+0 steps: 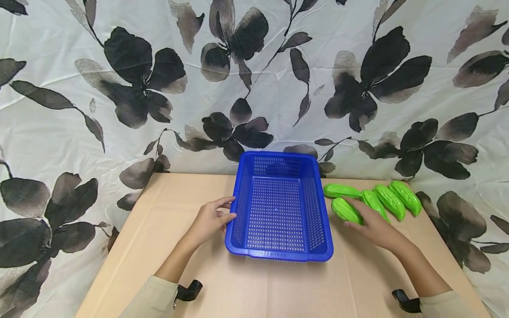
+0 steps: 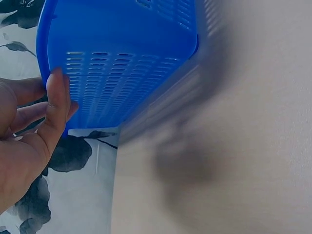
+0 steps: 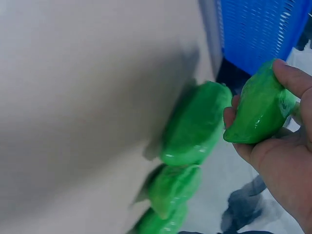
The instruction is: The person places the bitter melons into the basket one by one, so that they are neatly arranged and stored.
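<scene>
A blue perforated plastic basket (image 1: 279, 255) stands mid-table with its inside bare. At its left rim my left hand (image 1: 210, 221) grips the edge; in the left wrist view my left hand (image 2: 36, 131) has curled fingers against the slotted outer wall. Right of the basket, my right hand (image 1: 375, 227) holds a shiny green ridged bitter melon (image 1: 345, 211). The right wrist view shows that bitter melon (image 3: 261, 105) between the thumb and fingers of my right hand (image 3: 287, 161), raised off the table. More bitter melons (image 1: 389, 202) lie just beyond the hand, partly covered by it.
The light wooden table (image 1: 159, 238) ends at a white cloth (image 1: 302, 26) with dark flowers, hanging behind and at the sides. One bitter melon (image 1: 341, 191) lies crosswise close to the basket's right side. Dark wrist devices (image 1: 190, 290) sit at both sleeves.
</scene>
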Demonstrator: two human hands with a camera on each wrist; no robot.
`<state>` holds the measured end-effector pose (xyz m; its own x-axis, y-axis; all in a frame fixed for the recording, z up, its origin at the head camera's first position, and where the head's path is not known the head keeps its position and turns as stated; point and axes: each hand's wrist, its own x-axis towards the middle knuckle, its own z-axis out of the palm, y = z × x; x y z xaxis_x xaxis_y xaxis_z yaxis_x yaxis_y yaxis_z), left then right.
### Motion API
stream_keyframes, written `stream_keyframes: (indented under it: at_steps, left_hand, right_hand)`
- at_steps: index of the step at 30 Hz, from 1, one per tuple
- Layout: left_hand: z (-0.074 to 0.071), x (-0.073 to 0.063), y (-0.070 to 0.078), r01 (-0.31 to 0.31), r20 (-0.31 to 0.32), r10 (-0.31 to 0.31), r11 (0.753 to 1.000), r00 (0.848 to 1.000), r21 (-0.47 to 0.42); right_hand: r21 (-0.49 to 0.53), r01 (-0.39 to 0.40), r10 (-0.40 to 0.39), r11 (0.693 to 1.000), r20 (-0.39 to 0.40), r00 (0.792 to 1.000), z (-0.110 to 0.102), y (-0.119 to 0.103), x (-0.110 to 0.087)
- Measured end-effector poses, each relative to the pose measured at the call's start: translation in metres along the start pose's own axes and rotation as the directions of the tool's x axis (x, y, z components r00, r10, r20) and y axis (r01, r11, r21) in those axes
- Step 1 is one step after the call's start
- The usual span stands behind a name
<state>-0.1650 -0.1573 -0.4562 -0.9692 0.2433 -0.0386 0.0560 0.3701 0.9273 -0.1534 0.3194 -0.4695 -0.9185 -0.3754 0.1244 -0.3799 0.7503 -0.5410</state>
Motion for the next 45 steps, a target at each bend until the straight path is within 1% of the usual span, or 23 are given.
stream_keyframes:
  at_steps: [6,9,15,21,24,27,31,39,43,45]
  left_hand:
    - [0.0,0.0,0.001,0.007,0.0,-0.007,1.0,1.0,0.008]
    - [0.0,0.0,0.001,0.007,0.0,-0.007,1.0,1.0,0.014]
    - [-0.001,0.001,0.003,0.004,-0.003,-0.004,1.0,1.0,0.016]
    - [-0.002,0.003,0.003,0.002,0.006,-0.002,1.0,1.0,0.01]
    - [-0.003,0.005,0.003,0.003,0.009,-0.004,1.0,1.0,0.012]
    - [-0.004,0.007,0.004,0.01,0.008,-0.01,1.0,1.0,0.014]
    - [-0.005,0.009,0.005,0.01,0.008,-0.01,1.0,1.0,0.02]
    - [-0.005,0.01,0.004,0.006,0.009,-0.006,1.0,1.0,0.021]
    - [-0.004,0.01,0.004,-0.004,0.014,0.003,1.0,1.0,0.013]
    - [-0.004,0.009,0.004,-0.007,0.015,0.006,1.0,1.0,0.013]
  right_hand:
    - [0.01,-0.043,0.043,0.999,0.034,0.999,-0.022,-0.012,0.012]
    - [0.001,-0.047,0.047,0.999,0.045,0.998,-0.029,-0.019,0.02]
    - [0.025,-0.026,0.025,0.999,0.071,0.997,-0.037,-0.033,0.037]
    - [0.084,-0.081,0.068,0.993,0.143,0.987,-0.042,-0.046,0.058]
    - [0.061,-0.062,0.051,0.996,0.169,0.984,-0.043,-0.052,0.069]
    - [0.031,-0.018,0.012,0.999,0.189,0.982,-0.043,-0.058,0.079]
    - [0.031,0.02,-0.026,0.999,0.227,0.974,-0.042,-0.067,0.093]
    - [-0.009,0.053,-0.047,0.999,0.331,0.942,-0.034,-0.085,0.115]
    - [-0.033,0.074,-0.057,0.997,0.362,0.93,-0.028,-0.093,0.124]
    - [-0.054,0.075,-0.05,0.996,0.374,0.926,-0.024,-0.098,0.128]
